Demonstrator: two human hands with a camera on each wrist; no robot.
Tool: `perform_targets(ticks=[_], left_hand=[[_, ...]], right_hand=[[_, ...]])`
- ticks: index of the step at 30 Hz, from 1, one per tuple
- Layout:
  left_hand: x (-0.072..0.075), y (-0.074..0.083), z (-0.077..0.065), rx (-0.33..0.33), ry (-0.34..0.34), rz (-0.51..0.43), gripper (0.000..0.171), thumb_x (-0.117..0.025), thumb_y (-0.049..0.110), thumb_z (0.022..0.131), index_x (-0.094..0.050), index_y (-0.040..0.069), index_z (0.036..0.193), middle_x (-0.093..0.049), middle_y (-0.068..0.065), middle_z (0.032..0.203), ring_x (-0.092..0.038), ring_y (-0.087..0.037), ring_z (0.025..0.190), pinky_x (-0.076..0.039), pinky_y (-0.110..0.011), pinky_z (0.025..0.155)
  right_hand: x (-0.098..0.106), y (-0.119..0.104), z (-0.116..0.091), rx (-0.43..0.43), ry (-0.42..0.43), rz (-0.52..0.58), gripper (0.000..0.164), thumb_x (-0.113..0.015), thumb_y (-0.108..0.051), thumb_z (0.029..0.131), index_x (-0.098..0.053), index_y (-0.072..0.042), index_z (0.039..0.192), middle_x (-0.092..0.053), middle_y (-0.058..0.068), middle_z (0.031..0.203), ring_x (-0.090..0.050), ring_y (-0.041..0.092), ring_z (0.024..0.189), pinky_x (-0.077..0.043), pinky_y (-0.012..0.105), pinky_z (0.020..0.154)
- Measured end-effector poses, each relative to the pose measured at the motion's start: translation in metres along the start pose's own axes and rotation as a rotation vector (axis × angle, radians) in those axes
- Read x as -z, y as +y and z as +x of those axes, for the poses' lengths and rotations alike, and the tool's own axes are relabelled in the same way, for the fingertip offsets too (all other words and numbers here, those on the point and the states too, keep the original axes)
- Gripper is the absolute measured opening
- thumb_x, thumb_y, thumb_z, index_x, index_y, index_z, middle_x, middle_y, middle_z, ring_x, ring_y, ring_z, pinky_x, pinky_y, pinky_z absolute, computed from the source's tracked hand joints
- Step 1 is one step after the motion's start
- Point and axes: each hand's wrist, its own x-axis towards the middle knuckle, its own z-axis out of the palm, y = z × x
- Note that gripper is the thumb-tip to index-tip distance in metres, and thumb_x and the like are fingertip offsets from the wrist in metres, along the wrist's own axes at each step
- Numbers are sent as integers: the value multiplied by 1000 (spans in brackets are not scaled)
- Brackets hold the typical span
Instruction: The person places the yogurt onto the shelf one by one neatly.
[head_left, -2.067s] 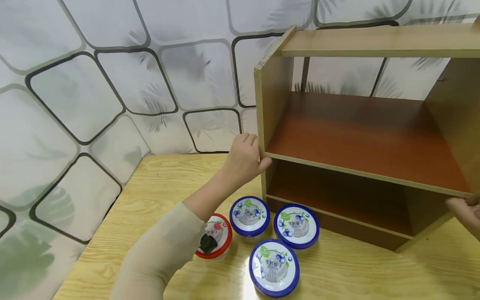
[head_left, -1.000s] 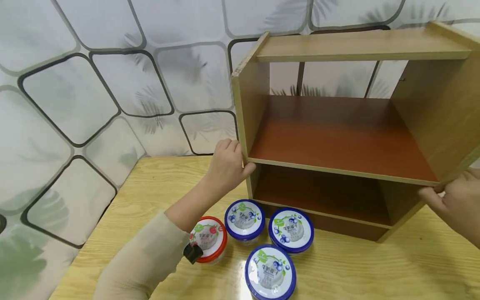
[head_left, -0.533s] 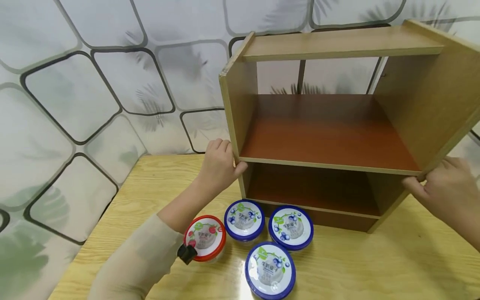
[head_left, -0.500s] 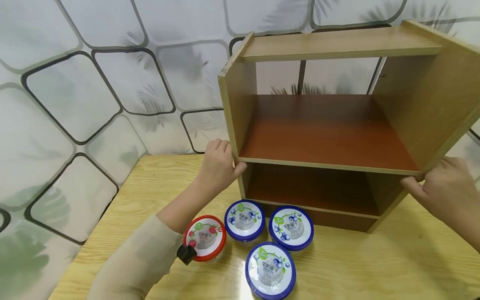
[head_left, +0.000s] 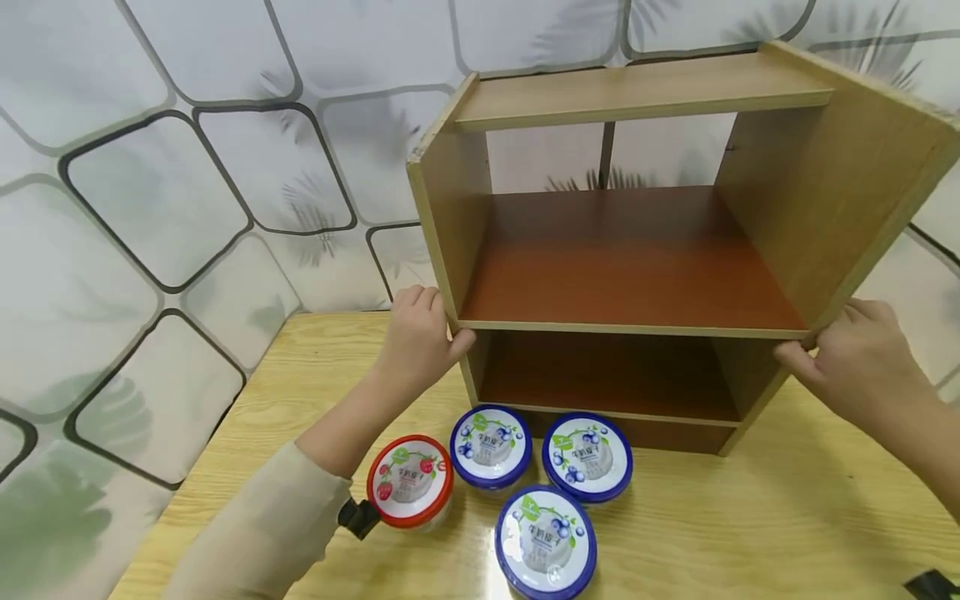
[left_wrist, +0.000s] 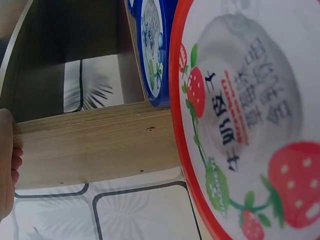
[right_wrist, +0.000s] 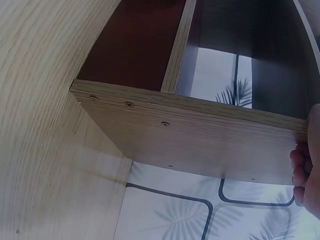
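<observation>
A wooden shelf unit point(head_left: 630, 267) with red-brown boards and an open back stands on the table. My left hand point(head_left: 417, 342) grips the front edge of its left side panel at the middle board, thumb on the board's end. At the same height on the other side, my right hand point(head_left: 858, 358) holds the right panel's front edge. In the right wrist view, curled fingers point(right_wrist: 299, 170) lie against that panel's outer face. A red-lidded tub point(head_left: 410, 481) with strawberries sits below my left forearm, and it looms large in the left wrist view.
Blue-lidded tubs stand before the shelf unit: one at its left corner point(head_left: 491, 446), one by its base point(head_left: 587, 457), one nearer me point(head_left: 546, 542). Patterned cloth point(head_left: 360, 158) hangs behind the wood-grain table point(head_left: 750, 533).
The shelf unit has shifted left across the table and turned to face me more squarely, both hands moving along with it. The tubs stay where they were.
</observation>
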Motion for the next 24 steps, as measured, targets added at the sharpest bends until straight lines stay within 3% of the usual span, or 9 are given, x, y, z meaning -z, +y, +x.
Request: perform_targets(ticks=[3,9,16,18,24], left_hand=[[2,-2,-4,13,6,-4,26,-69,16,70,-52,-4,69,-55,-15,68,-49,-31,66,-41,-42,64],[10,-9,-9,14,8,-12,26,-68,16,73,-52,-5,71,-54,-16,67,-49,-33,66,-41,-43,65],[9,-14,-10,-16,15,1,28,-68,18,74,-55,-6,79,-58,-17,70,-52,-33,67,-41,-43,64],[10,-15,-10,-12,9,-7,28,-68,17,74,-56,-7,83,-59,-17,71,-53,-33,68,-41,-43,65],[12,-18,-11,8,-7,-38,28,-66,16,76,-57,-8,87,-60,-18,74,-55,-34,71,-41,-44,67]], right_hand=[[-5,-1,4,69,28,-26,65,-19,-48,95,-52,7,87,-44,11,69,-41,23,54,-35,47,54],[-16,-4,13,135,77,-8,64,-22,-44,97,-54,11,84,-48,16,71,-45,31,61,-35,49,54],[-18,-7,13,75,62,30,61,-22,-45,95,-51,7,82,-45,14,67,-45,36,62,-32,51,58],[-19,-7,14,86,73,32,60,-24,-44,96,-51,9,85,-45,15,67,-44,37,62,-32,51,60],[-26,-8,17,140,149,33,48,-31,-33,91,-49,6,70,-45,16,64,-46,40,62,-35,51,60]])
